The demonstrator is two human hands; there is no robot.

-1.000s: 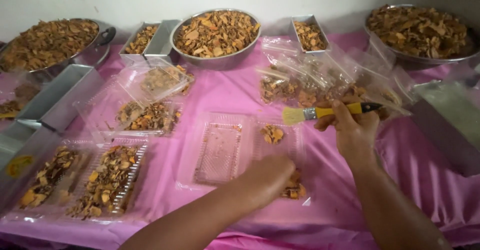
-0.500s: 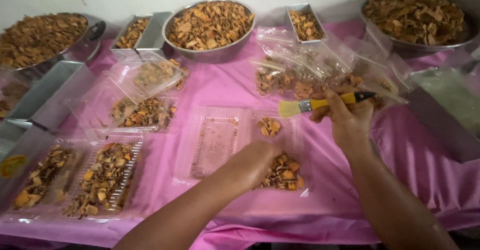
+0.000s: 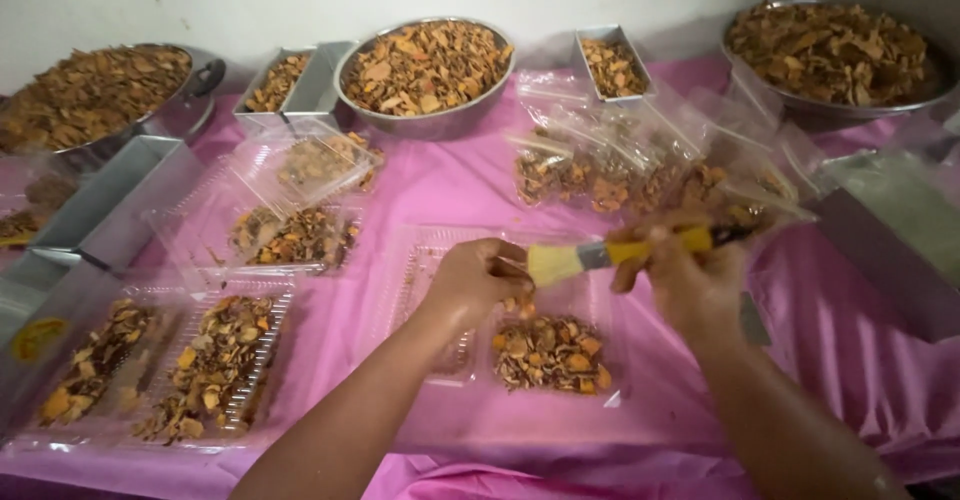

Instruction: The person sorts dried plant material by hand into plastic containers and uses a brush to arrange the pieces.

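1. The right hand [image 3: 690, 275] is clenched round the yellow handle of a small brush [image 3: 610, 253], held level so its pale bristles point toward nine o'clock, right at the left hand; that angle seems chosen to sweep whatever the other hand brings up.
2. The left hand [image 3: 478, 278] is curled shut just over an open clear clamshell tray [image 3: 440, 305]. Its fingers look pinched on a small piece, though I cannot tell what, since the knuckles hide it.
3. The tray sits at the middle of the table [image 3: 640, 430], close to the person, so both hands work above it. A heap of dried chips [image 3: 550, 352] lies in its right-hand half, directly below the brush, where loosened bits would fall.
4. Filled trays [image 3: 165, 360] rest at eight o'clock, set aside from the working spot.
5. A big steel bowl [image 3: 425, 72] of the same chips stands at twelve o'clock, and clear bags [image 3: 620, 165] lie at one o'clock, within reach.
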